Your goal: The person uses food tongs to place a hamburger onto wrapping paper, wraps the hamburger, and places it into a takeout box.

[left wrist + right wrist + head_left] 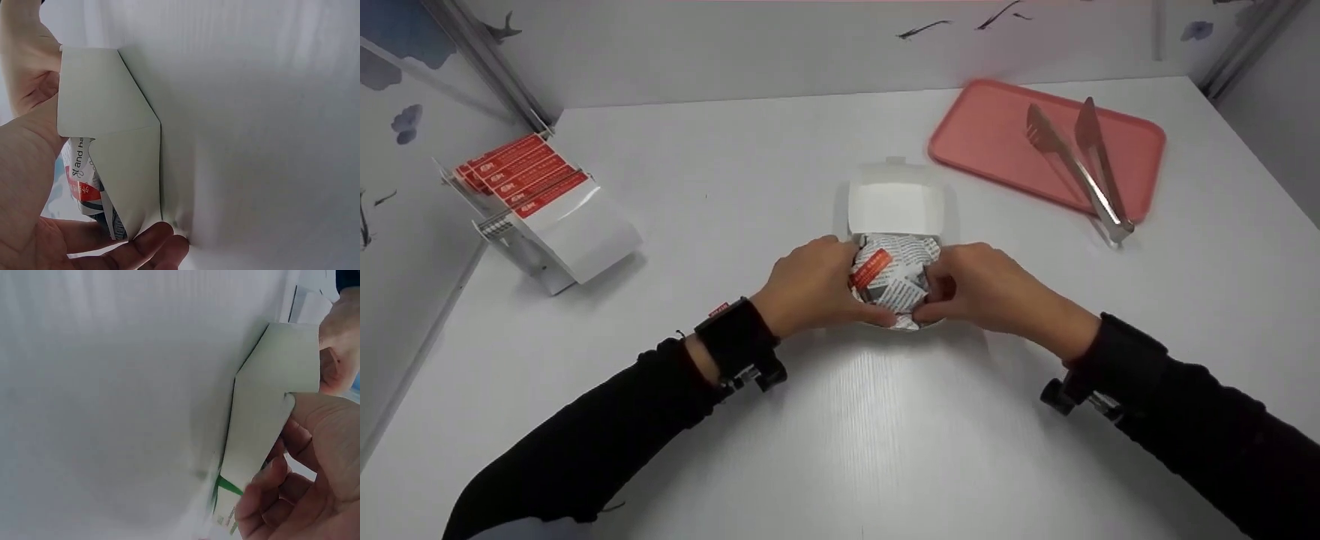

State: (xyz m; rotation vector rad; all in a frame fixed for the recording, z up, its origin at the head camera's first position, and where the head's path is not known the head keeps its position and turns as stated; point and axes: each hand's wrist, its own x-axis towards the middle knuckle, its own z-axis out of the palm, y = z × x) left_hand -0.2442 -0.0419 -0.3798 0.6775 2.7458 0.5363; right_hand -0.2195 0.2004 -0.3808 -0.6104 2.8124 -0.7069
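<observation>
In the head view a white clamshell burger box (pixel 895 208) stands on the table with its lid raised at the back. Inside it sits a round bundle in newsprint-patterned paper with a red patch (pixel 891 271), like a wrapped burger. My left hand (pixel 816 286) grips the box's left side, thumb along the front, fingertips at the side wall in the left wrist view. From the right, my right hand (pixel 988 289) pinches the box edge, its thumb on the front wall (pixel 275 371) and its other fingers curled at the side near a green marking (pixel 229 486). The bundle's underside is hidden.
At the back right lies a pink tray (pixel 990 120) with metal tongs (pixel 1091 180) resting across it, their joined end past the near edge. On the left stands a rack (pixel 556 281) of red-and-white paper sleeves (pixel 529 176). Walls border the table.
</observation>
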